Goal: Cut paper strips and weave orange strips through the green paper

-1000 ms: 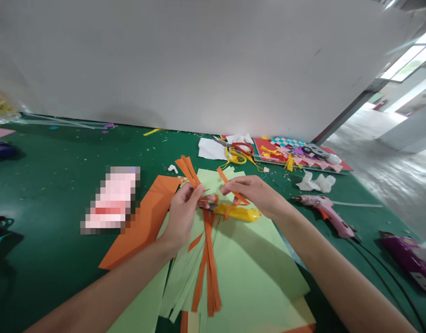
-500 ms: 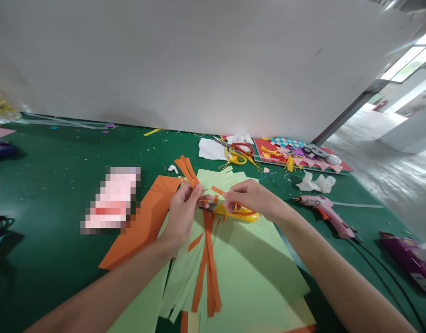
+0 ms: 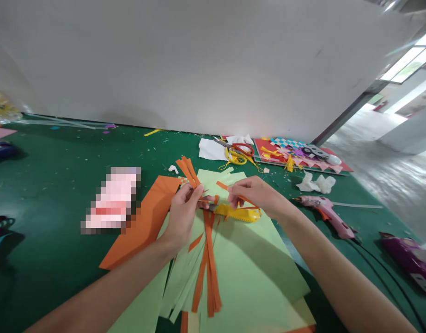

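My left hand (image 3: 185, 203) is closed on a small bundle of orange paper strips (image 3: 189, 171), whose upper ends fan out above the thumb. To its right, my right hand (image 3: 249, 192) pinches a single thin orange paper strip (image 3: 222, 186). Just beneath the hands lies a yellow-handled tool (image 3: 238, 213) with a ridged edge, its grey metal part reaching toward my left fingers. More orange strips (image 3: 209, 268) spread down over cut green strips (image 3: 185, 282) and light green paper sheets (image 3: 258, 259). Some left fingertips are partly hidden by strips.
An orange sheet (image 3: 143, 222) and a blurred-out pink object (image 3: 112, 199) lie left. A white earbud (image 3: 173, 169) and red-handled scissors (image 3: 242, 148) are further back. On the right are a pink glue gun (image 3: 325, 212) with its cord, crumpled tissue (image 3: 315, 182) and a purple object (image 3: 409, 259).
My right hand has shifted slightly up and right, away from my left hand, carrying the single orange strip. My left hand has stayed almost still.
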Motion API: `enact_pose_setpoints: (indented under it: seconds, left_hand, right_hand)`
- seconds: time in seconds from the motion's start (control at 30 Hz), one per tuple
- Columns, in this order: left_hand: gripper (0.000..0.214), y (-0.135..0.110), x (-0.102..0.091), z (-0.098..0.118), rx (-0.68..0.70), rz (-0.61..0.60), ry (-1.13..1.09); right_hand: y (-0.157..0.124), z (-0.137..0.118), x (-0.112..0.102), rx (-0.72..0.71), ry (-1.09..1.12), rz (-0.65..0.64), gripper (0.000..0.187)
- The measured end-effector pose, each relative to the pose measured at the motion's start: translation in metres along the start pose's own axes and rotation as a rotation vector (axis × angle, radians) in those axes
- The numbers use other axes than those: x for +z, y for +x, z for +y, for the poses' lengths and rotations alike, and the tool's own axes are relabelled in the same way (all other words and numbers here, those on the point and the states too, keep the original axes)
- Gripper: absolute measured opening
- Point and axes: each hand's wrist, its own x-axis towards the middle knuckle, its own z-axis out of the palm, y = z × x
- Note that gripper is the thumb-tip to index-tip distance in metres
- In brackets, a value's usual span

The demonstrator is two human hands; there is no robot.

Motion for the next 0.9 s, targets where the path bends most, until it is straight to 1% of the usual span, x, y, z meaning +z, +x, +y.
enact_pose_setpoints:
  seconds: [0.23,0.53,0.9]
  left_hand:
    - [0.024,-0.001,0.001,0.003,0.014,0.001,-0.012]
    - [0.028,0.000,-0.001,0.001,0.020,0.002,-0.029]
    - [0.024,0.001,-0.002,0.000,0.021,0.009,-0.032]
  right_hand:
    - [0.002,0.002,-0.005,0.030,0.125,0.036,0.027]
    - [0.004,0.004,-0.009,0.030,0.195,0.086,0.025]
    - [0.005,0.006,-0.012,-0.062,0.244,0.171,0.029]
